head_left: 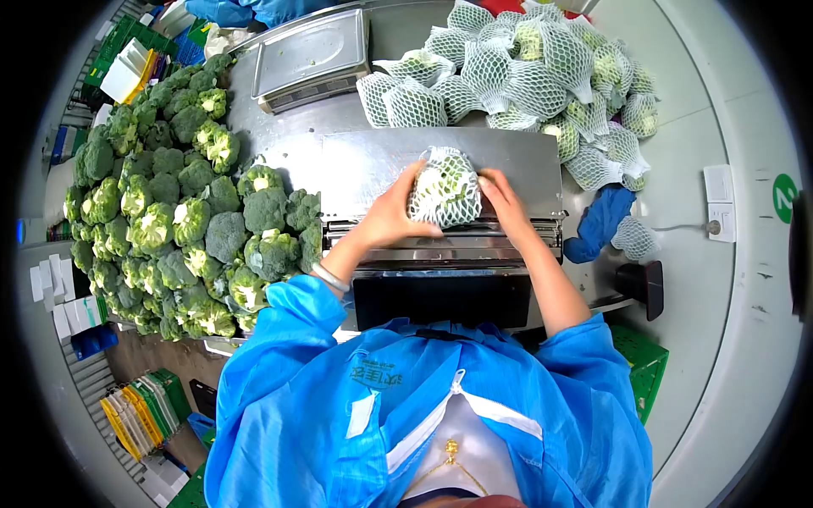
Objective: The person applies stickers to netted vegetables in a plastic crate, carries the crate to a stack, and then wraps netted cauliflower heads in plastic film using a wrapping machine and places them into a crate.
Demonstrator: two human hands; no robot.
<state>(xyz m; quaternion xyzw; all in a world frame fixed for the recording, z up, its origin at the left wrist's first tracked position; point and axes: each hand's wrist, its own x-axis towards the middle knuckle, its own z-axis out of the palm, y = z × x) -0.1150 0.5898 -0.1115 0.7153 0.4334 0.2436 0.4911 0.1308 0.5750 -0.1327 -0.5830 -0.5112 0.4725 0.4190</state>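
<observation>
A head of broccoli in a white foam net sleeve [446, 188] sits between my hands, above the steel wrapping machine's top [356, 161]. My left hand [391, 212] is curled around its left side, thumb along the lower edge. On the opposite side, the fingers of my right hand [506, 207] press against the net. Part of the broccoli shows pale green through the mesh. To my left lies a large pile of bare broccoli heads [178, 212].
Netted broccoli heads [525, 72] are heaped at the back right. A steel scale [311, 52] stands at the back left. Blue cloth [603, 222] and a loose foam net [635, 239] lie on the right. A green crate [641, 364] is below at right.
</observation>
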